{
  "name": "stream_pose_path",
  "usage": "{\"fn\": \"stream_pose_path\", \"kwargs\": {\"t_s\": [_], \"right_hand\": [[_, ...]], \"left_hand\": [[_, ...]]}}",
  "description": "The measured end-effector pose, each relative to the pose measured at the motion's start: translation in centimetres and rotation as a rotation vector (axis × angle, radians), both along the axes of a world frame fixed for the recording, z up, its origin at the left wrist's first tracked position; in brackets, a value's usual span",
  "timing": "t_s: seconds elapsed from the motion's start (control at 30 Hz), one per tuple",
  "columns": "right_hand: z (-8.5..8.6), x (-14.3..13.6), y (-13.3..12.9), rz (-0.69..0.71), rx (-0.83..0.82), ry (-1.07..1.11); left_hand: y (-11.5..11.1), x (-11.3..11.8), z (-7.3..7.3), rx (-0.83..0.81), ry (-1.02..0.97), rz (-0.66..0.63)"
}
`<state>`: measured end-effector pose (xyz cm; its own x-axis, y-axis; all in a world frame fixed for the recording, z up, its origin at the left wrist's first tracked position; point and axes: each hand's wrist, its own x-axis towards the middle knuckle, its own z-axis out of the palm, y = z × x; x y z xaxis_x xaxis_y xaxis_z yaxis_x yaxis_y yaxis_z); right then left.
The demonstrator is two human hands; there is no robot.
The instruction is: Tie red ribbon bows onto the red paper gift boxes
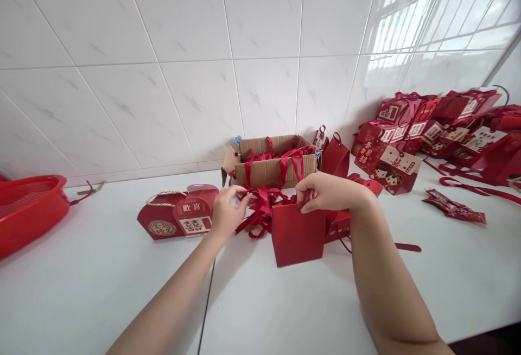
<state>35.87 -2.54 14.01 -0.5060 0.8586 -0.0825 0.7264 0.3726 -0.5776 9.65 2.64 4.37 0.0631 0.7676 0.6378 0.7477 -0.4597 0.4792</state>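
My right hand (321, 192) pinches the top edge of a plain red paper box (299, 235), which stands upright on the white table. To its left, my left hand (230, 208) has its thumb and forefinger pressed together at the end of a red ribbon (260, 208). More ribbon lies bunched between the two hands, in front of an open cardboard box (264, 175) with red ribbons hanging over its side. Just left of my left hand sits a red gift box with a rope handle (165, 219).
A red plastic basket (32, 208) is at the far left. Many red gift boxes (391, 165) are piled at the right, with small packets (453, 207) in front. Another red box (336, 157) stands by the cardboard box, against the tiled wall (195, 100).
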Motion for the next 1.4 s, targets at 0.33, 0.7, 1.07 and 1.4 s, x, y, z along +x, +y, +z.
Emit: {"fn": "stream_pose_path", "kwargs": {"t_s": [0.33, 0.7, 1.07, 1.4], "right_hand": [[0.0, -0.1, -0.2, 0.056, 0.061, 0.037], [2.2, 1.3, -3.8, -0.03, 0.223, 0.19], [3.2, -0.9, -8.7, 0.217, 0.388, 0.491], [3.2, -1.2, -8.3, 0.26, 0.237, 0.563]], "left_hand": [[-7.6, 0.3, 13.1, 0.287, -0.097, -0.52], [-9.4, 4.3, 13.7, 0.186, -0.067, -1.112], [-10.0, 4.8, 13.5, 0.214, -0.021, -1.111], [-9.7, 4.3, 13.2, 0.174, -0.041, -1.124]]}}
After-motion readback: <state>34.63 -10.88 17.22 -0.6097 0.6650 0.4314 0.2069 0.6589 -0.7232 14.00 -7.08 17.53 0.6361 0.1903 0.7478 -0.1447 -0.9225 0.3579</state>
